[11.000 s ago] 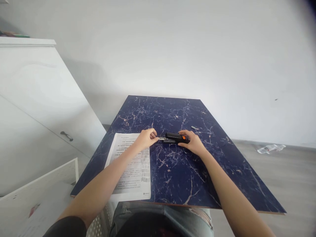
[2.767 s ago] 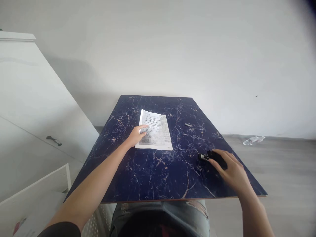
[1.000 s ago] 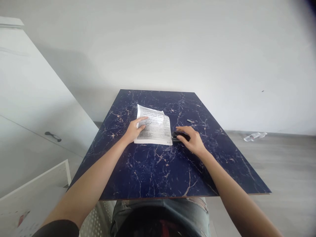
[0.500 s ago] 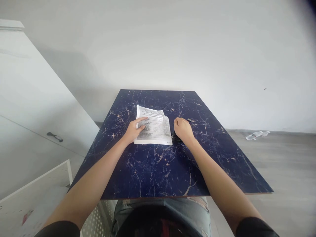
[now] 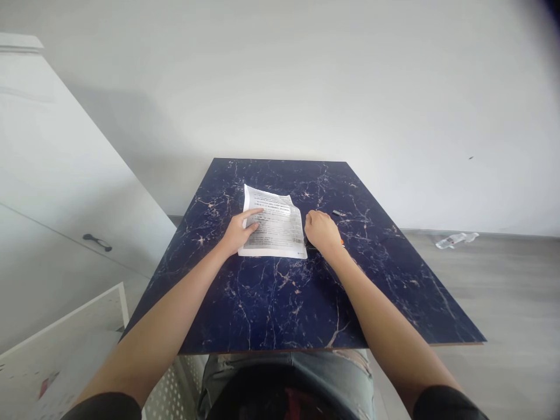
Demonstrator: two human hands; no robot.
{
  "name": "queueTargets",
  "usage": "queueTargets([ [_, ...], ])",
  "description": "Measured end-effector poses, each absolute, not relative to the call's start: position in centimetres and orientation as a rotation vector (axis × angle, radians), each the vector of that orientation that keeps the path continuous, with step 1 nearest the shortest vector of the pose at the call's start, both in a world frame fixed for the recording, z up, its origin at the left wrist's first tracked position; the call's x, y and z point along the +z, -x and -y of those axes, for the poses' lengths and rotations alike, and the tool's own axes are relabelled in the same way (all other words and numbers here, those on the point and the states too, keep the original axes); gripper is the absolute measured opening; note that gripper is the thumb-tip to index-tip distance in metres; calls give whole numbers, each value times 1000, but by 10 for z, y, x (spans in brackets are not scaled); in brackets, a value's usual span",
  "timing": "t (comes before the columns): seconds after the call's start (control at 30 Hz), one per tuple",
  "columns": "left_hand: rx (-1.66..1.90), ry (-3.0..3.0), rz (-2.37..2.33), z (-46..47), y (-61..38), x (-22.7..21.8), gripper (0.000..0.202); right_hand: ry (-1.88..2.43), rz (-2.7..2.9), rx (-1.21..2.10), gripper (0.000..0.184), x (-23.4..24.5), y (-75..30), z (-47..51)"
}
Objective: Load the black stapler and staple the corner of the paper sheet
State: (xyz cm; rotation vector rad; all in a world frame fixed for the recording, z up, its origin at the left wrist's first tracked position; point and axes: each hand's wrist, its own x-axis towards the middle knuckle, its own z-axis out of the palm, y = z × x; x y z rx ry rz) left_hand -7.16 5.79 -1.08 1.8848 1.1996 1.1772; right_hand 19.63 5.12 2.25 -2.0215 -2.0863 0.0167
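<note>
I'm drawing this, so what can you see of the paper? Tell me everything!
The paper is white and thin-looking, with rows of dark print too small to read. It lies on the dark blue, marble-patterned table, its far edge wavy and seeming to lift. The left hand rests on its left side. The right hand is by its right edge; I can't tell whether they touch.

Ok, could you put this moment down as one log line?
left hand: spread on printed paper, left side | right hand: fist over mostly hidden black stapler | small grey item: on blue table, beyond right hand
</note>
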Motion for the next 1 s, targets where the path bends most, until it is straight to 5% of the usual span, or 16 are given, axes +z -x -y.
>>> queueTargets([
  [1.0, 1165, -1910, -1210, -58, 72, -11, 43, 2057, 2191, -82, 28, 19, -184, -44],
])
